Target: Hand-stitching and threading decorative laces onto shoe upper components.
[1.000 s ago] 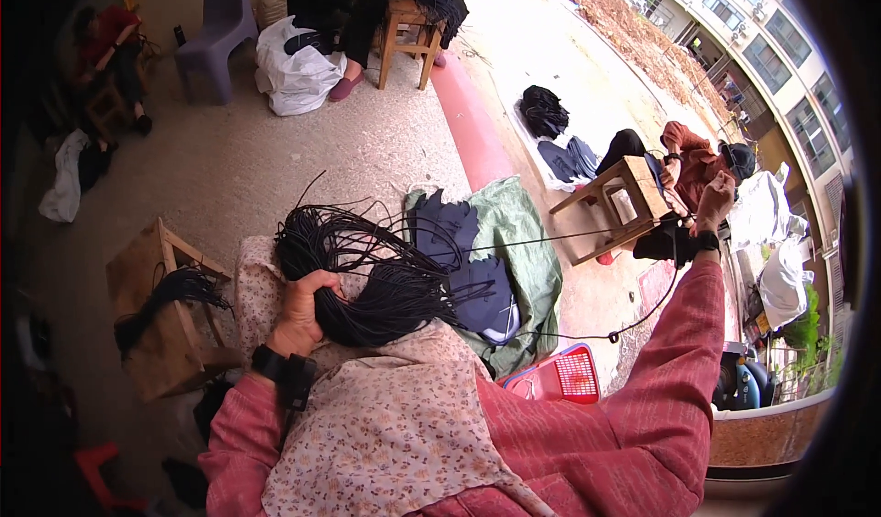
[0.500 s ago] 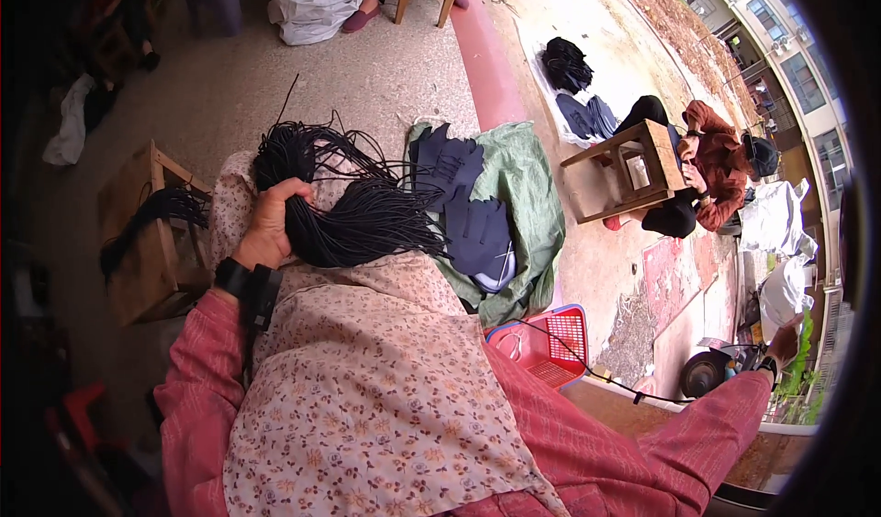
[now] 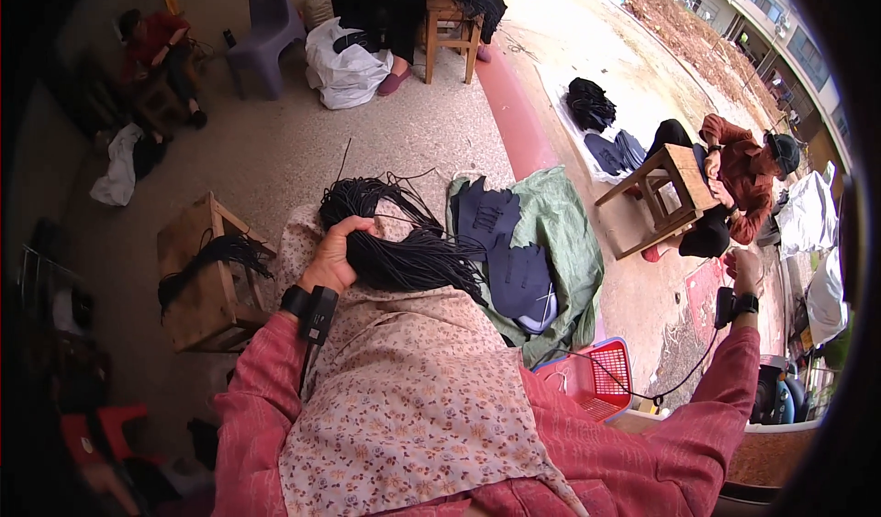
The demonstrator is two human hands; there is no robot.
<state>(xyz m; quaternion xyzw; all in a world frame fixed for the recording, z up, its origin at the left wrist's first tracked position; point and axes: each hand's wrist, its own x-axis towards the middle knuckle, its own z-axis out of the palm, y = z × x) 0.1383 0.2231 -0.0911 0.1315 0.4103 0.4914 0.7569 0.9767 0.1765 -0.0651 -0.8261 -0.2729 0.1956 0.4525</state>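
Note:
My left hand (image 3: 332,255) is closed round a thick bundle of thin black cords (image 3: 413,258) that looks like shoelaces. The bundle lies over the floral apron (image 3: 404,407) on my lap, its loose ends fanning to the right. Touching those ends are dark navy shoe uppers (image 3: 518,274) with slits, spread on a green woven sack (image 3: 580,242). My right hand (image 3: 745,269) is stretched far out to the right, its fingers curled together; whatever they hold, if anything, is too small to make out. A black cable (image 3: 679,387) hangs from that wrist.
Left of my lap, a wooden stool (image 3: 197,288) bears another black cord bundle (image 3: 216,262). A red basket (image 3: 615,379) stands to the right of my lap. Beyond my right hand, a person (image 3: 739,182) sits by a tilted wooden stool (image 3: 681,182). Other people sit farther back.
My right hand has risen from the lower right and moved farther forward, its fingers curled. My left hand keeps its grip on the cords. The whole view has shifted.

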